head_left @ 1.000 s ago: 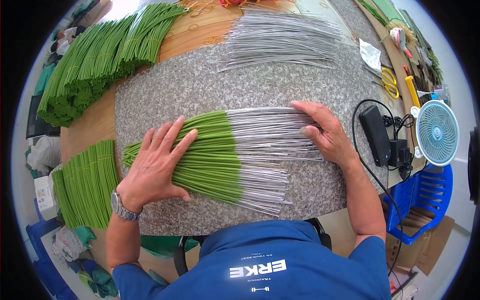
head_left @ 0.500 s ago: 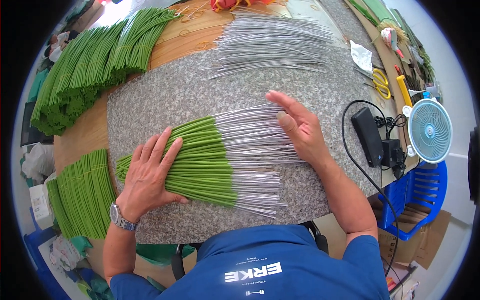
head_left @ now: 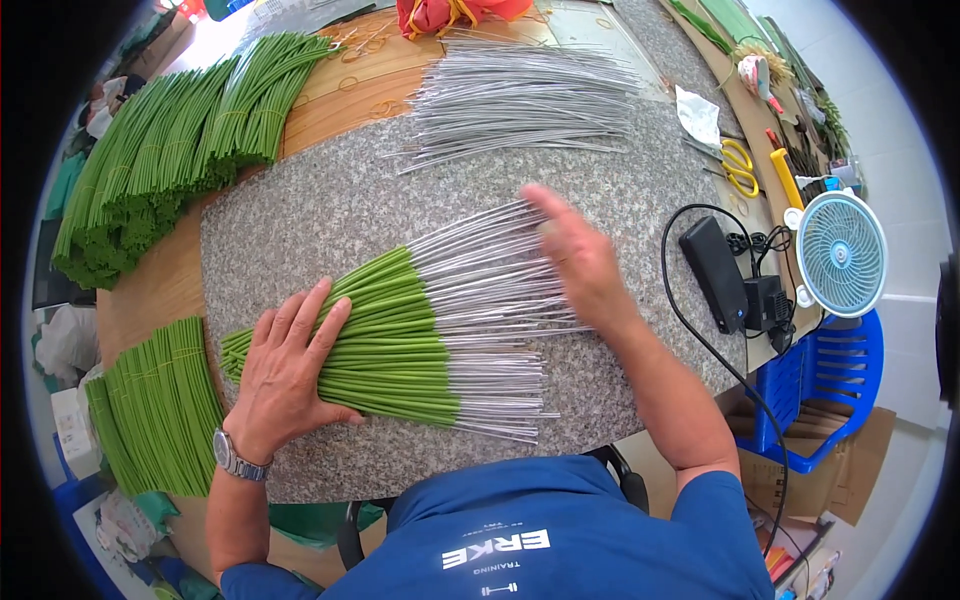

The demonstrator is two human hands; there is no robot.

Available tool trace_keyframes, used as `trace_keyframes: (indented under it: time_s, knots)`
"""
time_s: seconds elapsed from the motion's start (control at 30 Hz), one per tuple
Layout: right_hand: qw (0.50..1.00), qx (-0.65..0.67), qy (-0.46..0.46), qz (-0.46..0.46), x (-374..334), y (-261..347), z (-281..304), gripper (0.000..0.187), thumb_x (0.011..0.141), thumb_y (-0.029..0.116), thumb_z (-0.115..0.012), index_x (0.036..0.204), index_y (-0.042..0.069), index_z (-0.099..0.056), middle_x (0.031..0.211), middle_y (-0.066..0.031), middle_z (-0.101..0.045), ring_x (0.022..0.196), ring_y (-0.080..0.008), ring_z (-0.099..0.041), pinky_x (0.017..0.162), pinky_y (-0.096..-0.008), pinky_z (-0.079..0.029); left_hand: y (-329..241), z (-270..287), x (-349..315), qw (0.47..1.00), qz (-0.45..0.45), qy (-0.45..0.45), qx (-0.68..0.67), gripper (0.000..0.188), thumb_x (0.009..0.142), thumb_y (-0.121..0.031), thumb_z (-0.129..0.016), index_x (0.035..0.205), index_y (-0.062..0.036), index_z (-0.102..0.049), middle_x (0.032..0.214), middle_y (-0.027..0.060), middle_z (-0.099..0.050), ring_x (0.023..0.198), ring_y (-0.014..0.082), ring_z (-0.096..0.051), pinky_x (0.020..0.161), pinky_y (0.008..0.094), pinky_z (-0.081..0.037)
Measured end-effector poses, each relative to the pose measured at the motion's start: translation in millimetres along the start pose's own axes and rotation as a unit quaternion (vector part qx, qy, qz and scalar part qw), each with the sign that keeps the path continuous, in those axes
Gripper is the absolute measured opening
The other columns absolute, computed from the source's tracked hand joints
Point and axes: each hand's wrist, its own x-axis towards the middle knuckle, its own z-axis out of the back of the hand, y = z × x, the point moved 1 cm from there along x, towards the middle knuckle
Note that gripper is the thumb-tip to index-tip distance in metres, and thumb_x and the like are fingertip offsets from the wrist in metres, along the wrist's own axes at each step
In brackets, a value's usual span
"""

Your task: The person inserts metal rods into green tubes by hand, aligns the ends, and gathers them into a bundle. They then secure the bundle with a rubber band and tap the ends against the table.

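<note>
A fanned layer of green tubes (head_left: 385, 345) lies on the grey speckled stone slab, with silvery wires (head_left: 490, 290) sticking out of their right ends. Flat across the tubes' left part rests my left hand (head_left: 285, 360), open, fingers spread and thumb by the near edge. My right hand (head_left: 575, 255) is at the far right tips of the wires, index finger stretched out along them. It looks open, though its thumb is smeared by motion, and I see nothing gripped in it. Farther back on the slab is a loose pile of bare wires (head_left: 520, 95).
Banded green tube bundles (head_left: 150, 165) are stacked at the far left, with another bundle (head_left: 160, 405) nearer. On the right are yellow-handled scissors (head_left: 738, 170), white paper (head_left: 697, 115), a black power adapter (head_left: 712, 270) with a looping cable, and a small blue-white fan (head_left: 842, 254). A red bag (head_left: 455, 15) sits at the back.
My right hand has turned at the wire tips, its fingers closer together. The far wires fan out a little more. My left hand stays on the tubes; the whole view has shifted slightly.
</note>
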Motion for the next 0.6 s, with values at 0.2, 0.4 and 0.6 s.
trace_keyframes:
  time_s: [0.2, 0.4, 0.6]
  knots:
    - [0.997, 0.06, -0.035, 0.026, 18, -13, 14, 0.069, 0.113, 0.053, -0.054, 0.159, 0.0, -0.053, 0.164, -0.0225, -0.053, 0.155, -0.0342, -0.048, 0.128, -0.0427, -0.038, -5, 5, -1, 1.0, 0.018, -0.003, -0.019, 0.139, 0.046, -0.049, -0.101, 0.166, -0.0103, -0.043, 0.171, 0.0168, -0.04, 0.152, 0.0375, -0.043, 0.125, 0.0524, -0.036]
    - [0.992, -0.031, 0.111, 0.053, 32, 6, -32, 0.075, 0.112, 0.058, -0.052, 0.16, 0.0, -0.051, 0.163, -0.0234, -0.053, 0.155, -0.0359, -0.048, 0.127, -0.0429, -0.04, -1, 0, -6, 1.0, 0.023, 0.008, -0.018, 0.142, 0.045, -0.053, -0.099, 0.167, -0.0087, -0.041, 0.173, 0.0179, -0.037, 0.154, 0.0404, -0.041, 0.127, 0.0538, -0.034]
    - [0.995, 0.083, 0.023, 0.052, 23, -9, 15, 0.079, 0.114, 0.057, -0.048, 0.158, -0.008, -0.049, 0.162, -0.0239, -0.054, 0.157, -0.0342, -0.044, 0.133, -0.0467, -0.028, -2, 0, -4, 0.999, 0.018, -0.018, -0.02, 0.141, 0.044, -0.049, -0.101, 0.167, -0.0108, -0.042, 0.171, 0.0169, -0.041, 0.15, 0.0379, -0.045, 0.124, 0.0514, -0.037]
